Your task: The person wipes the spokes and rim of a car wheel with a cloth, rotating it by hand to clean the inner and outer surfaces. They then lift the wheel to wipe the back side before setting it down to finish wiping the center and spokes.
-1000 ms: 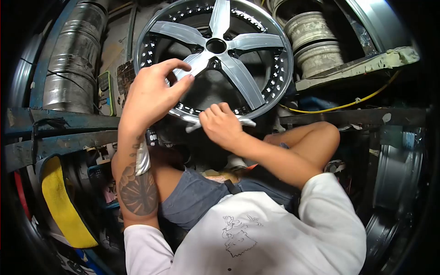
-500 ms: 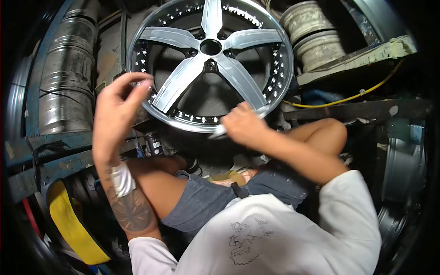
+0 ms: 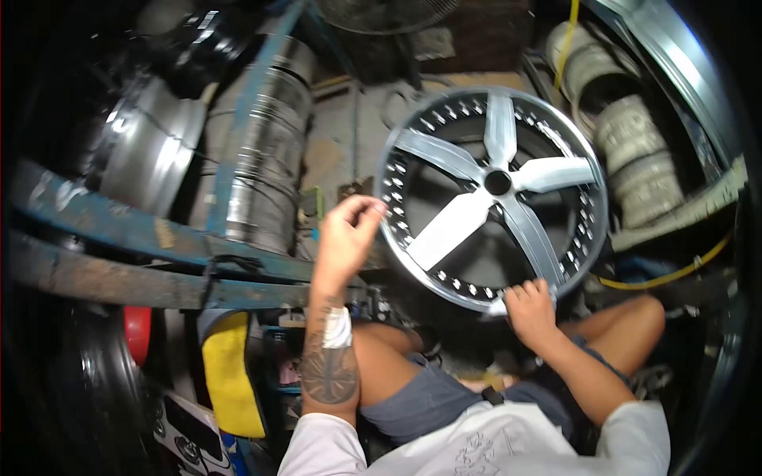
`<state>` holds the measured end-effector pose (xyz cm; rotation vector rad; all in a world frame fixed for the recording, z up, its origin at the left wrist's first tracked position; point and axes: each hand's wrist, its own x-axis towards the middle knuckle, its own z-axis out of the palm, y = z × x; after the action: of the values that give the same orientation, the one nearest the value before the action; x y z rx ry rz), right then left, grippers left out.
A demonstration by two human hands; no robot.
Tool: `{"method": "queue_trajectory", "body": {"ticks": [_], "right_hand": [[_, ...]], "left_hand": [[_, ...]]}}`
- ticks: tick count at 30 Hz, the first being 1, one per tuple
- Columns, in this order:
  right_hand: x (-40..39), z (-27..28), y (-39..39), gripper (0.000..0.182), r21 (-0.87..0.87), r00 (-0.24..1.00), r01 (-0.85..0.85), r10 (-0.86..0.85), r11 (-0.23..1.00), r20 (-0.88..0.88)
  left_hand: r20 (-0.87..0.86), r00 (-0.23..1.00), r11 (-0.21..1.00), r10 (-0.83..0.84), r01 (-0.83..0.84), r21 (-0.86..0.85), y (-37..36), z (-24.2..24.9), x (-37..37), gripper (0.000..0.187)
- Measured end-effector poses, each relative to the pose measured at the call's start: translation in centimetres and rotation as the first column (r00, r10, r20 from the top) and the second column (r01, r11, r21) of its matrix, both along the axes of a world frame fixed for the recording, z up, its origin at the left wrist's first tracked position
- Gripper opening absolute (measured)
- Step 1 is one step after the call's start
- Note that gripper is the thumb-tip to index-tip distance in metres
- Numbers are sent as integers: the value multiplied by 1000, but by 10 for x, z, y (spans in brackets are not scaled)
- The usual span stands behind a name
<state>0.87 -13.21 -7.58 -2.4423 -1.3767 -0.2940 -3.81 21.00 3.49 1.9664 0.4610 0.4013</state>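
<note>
A silver five-spoke alloy wheel rim (image 3: 429, 234), with a dark inner ring and bright studs round its barrel, lies face up before me. My left hand (image 3: 347, 234) is at its left edge, thumb and fingertips pinched together on the outer lip. Down at the lower right lip, my right hand (image 3: 533, 313) is closed over a crumpled white cloth (image 3: 497, 307), pressing it to the metal. Parts of the cloth stick out on both sides of the fist; the rest is hidden under the fingers.
Dull used rims (image 3: 635, 139) are stacked at right, beside a yellow hose (image 3: 675, 278). On the left, a blue metal rack (image 3: 143, 230) runs past metal barrels (image 3: 266, 159). A fan (image 3: 385, 12) stands at the back, and a yellow pad (image 3: 230, 373) hangs lower left.
The camera view has swung left, so wheel and hands appear farther right and lower. My right hand stays on the lower right lip with the cloth; my left hand remains at the left edge.
</note>
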Motion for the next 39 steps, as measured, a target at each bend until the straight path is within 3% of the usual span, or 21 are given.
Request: {"method": "queue_trajectory", "body": {"ticks": [1,3,6,10,12,14,15,17,18,20,22,24,26,27,29,30,32,36,38,39], "right_hand": [[-4,-12,4,9,-154,1000,20,-17,988,24],[-22,-6,66,5,-179,995,-20,3,984,-97],[-27,-6,127,5,-148,981,34,-62,988,-185],[-27,8,45,28,-60,968,57,-70,997,-242],[-15,17,13,34,-38,919,105,-111,994,-378],[-23,14,46,34,16,881,123,-102,992,-463],[-24,2,76,33,73,851,106,-52,992,-522],[-30,0,131,33,57,869,187,-138,981,-474],[-33,11,133,33,-73,857,191,-202,979,-475],[-34,5,92,34,-68,857,149,-164,986,-488],[-20,12,31,35,-164,891,97,-159,982,-425],[-6,10,2,31,-124,948,28,-66,992,-311],[-13,4,38,27,-152,973,-30,-6,988,-231],[-17,-1,63,25,-154,965,-89,47,984,-260],[-19,-7,116,15,-83,981,-51,35,995,-190],[-21,-24,127,24,-101,981,-35,14,994,-195],[-21,-25,102,21,-17,987,-73,70,997,-147],[9,1,9,24,-158,982,-178,166,971,-88],[8,0,16,20,-111,972,-218,206,970,-110],[-3,-5,35,14,-114,981,-159,144,981,-134]], "left_hand": [[-13,999,999,34,-34,1,-3,2,1,21],[23,999,995,45,-47,84,-11,-1,9,23],[-73,997,996,-16,23,91,-29,10,10,25],[-78,997,998,-11,16,60,-1,12,-8,23],[-16,1000,996,27,-25,84,15,-1,-14,23],[-37,992,988,122,-118,95,7,8,-11,22],[-46,995,990,91,-86,111,0,13,-8,22],[-54,999,996,4,0,91,-6,9,-4,23],[-41,999,998,-7,9,60,-9,9,-4,22],[28,999,999,-32,32,4,5,-5,-8,22],[16,1000,997,24,-25,75,19,3,-23,22],[0,997,996,75,-75,44,34,3,-29,21],[30,991,981,130,-124,-148,27,5,-25,21],[20,993,988,115,-112,-107,22,2,-20,21],[-23,999,996,28,-29,-80,9,3,-12,22],[-49,999,998,-8,5,-69,4,3,-11,22],[1,1000,998,-3,3,-64,5,7,-13,23],[-23,997,981,80,-83,-175,29,14,-33,21],[-31,992,971,122,-126,-205,37,13,-38,24],[-18,991,967,136,-137,-216,34,12,-37,24]]}}
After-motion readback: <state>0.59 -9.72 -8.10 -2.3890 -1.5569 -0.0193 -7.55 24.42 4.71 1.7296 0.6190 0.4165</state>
